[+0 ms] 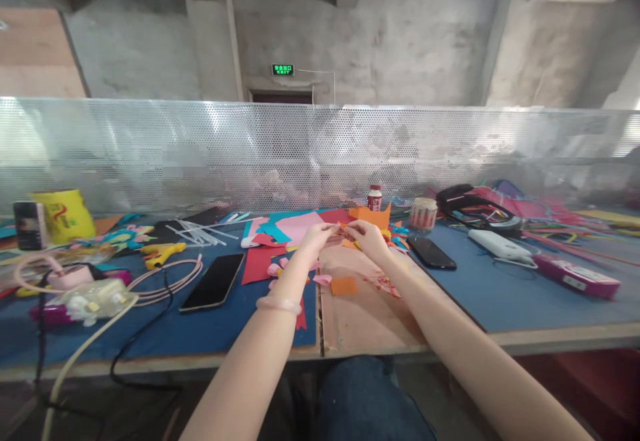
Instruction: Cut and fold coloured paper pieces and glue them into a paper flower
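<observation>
Over the middle of the table, my left hand (319,237) and my right hand (369,237) meet with fingertips pinched. Between them is a small orange paper piece (343,229), partly hidden by the fingers. Its exact shape is too small to tell. An orange paper sheet (376,214) stands bent up just behind my right hand. Nearer to me, an orange paper square (345,285) lies flat on the bare wood board (360,324). Pink paper petals (323,280) and red paper (261,266) lie below and left of my left hand.
A black phone (214,282) and a yellow glue gun (163,254) lie left. At right are another phone (432,253), a glass jar (423,214) and a white power bank (499,245). A small bottle (375,197) stands before the perforated metal screen (225,154).
</observation>
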The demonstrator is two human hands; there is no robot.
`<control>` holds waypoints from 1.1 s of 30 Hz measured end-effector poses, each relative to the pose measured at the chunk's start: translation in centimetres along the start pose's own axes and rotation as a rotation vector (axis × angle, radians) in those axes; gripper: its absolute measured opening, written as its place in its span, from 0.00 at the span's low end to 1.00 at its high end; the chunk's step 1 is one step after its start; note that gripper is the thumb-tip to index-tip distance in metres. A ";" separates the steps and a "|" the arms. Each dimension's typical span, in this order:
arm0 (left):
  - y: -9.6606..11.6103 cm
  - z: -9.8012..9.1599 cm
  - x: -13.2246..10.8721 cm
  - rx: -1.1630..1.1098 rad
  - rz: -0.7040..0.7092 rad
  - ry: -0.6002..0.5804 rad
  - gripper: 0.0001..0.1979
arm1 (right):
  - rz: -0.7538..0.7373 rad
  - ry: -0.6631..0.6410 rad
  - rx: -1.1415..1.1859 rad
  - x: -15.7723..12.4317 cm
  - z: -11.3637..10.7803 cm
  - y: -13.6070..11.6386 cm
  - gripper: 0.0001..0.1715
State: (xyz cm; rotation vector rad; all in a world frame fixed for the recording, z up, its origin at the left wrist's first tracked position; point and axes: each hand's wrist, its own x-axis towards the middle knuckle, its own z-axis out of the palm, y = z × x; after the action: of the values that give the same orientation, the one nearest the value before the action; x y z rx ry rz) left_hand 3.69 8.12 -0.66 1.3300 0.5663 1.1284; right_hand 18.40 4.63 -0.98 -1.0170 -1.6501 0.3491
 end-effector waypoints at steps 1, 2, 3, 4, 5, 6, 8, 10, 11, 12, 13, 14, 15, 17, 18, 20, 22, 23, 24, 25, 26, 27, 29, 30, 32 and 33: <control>0.0 0.0 0.0 0.004 -0.001 -0.001 0.11 | 0.003 -0.001 0.009 0.0 0.0 0.1 0.12; 0.1 0.0 0.0 0.008 -0.001 -0.003 0.12 | 0.006 -0.002 0.016 0.0 0.0 0.1 0.13; 0.1 0.0 -0.1 0.011 -0.002 -0.006 0.12 | 0.010 -0.005 0.021 0.0 0.1 0.1 0.14; 0.2 0.1 -0.2 0.014 -0.003 -0.009 0.12 | 0.014 -0.008 0.024 0.0 0.1 0.1 0.14; 0.3 0.1 -0.3 0.017 -0.003 -0.013 0.12 | 0.018 -0.009 0.025 0.0 0.1 0.1 0.14; 0.4 0.2 -0.4 0.019 -0.003 -0.018 0.11 | 0.022 -0.010 0.023 0.0 0.1 0.1 0.14; 0.5 0.3 -0.6 0.023 -0.006 -0.029 0.10 | 0.028 -0.009 0.011 0.0 0.1 -0.1 0.13; 0.5 0.4 -0.6 0.025 -0.009 -0.033 0.10 | 0.030 0.002 -0.008 -0.1 0.1 -0.3 0.12; 0.5 0.4 -0.5 0.025 -0.009 -0.031 0.09 | 0.029 0.009 -0.018 -0.1 0.1 -0.3 0.11; 0.5 0.3 -0.4 0.024 -0.008 -0.029 0.09 | 0.025 0.016 -0.027 -0.1 0.1 -0.3 0.11; 0.4 0.3 -0.3 0.023 -0.004 -0.025 0.09 | 0.019 0.021 -0.036 -0.1 0.0 -0.3 0.11; 0.4 0.3 -0.2 0.022 0.000 -0.021 0.09 | 0.012 0.022 -0.043 0.0 0.0 -0.3 0.10; 0.3 0.3 -0.1 0.019 0.005 -0.019 0.09 | 0.004 0.022 -0.051 0.0 0.0 -0.2 0.10; 0.3 0.3 -0.1 0.015 0.011 -0.020 0.08 | -0.013 0.025 -0.066 0.1 -0.1 0.0 0.10; 0.3 0.4 -0.1 0.013 0.011 -0.023 0.08 | -0.021 0.032 -0.076 0.1 -0.1 0.1 0.11; 0.3 0.5 -0.2 0.015 0.008 -0.030 0.08 | -0.037 0.058 -0.103 0.2 -0.1 0.3 0.11; 0.3 0.7 -0.2 0.019 0.008 -0.027 0.07 | -0.058 0.081 -0.131 0.3 -0.1 0.5 0.10; 0.3 0.7 -0.2 0.020 0.011 -0.021 0.07 | -0.070 0.087 -0.143 0.3 0.0 0.5 0.10; 0.2 0.8 -0.2 0.019 0.016 -0.013 0.06 | -0.084 0.091 -0.153 0.3 0.0 0.6 0.10; 0.2 0.8 -0.1 0.015 0.021 -0.005 0.06 | -0.096 0.094 -0.160 0.3 0.1 0.6 0.10; 0.1 0.8 0.0 0.010 0.026 0.002 0.05 | -0.108 0.097 -0.166 0.3 0.1 0.7 0.10; 0.1 0.9 0.1 0.003 0.029 0.007 0.05 | -0.119 0.102 -0.171 0.2 0.2 0.7 0.10; 0.0 0.9 0.2 -0.007 0.031 0.014 0.06 | -0.133 0.115 -0.177 0.2 0.2 0.7 0.09; 0.0 1.0 0.2 -0.010 0.033 0.019 0.07 | -0.136 0.122 -0.178 0.2 0.2 0.6 0.08; 0.1 1.1 0.2 -0.011 0.043 0.033 0.07 | -0.134 0.135 -0.175 0.2 0.3 0.6 0.08; 0.1 1.1 0.2 -0.011 0.048 0.042 0.07 | -0.130 0.140 -0.170 0.2 0.3 0.6 0.08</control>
State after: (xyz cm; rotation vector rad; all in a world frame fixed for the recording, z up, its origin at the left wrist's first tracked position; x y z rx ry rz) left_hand 4.69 7.74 -0.27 1.3187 0.5612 1.1993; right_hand 18.39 5.22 -1.41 -1.0296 -1.6287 0.0499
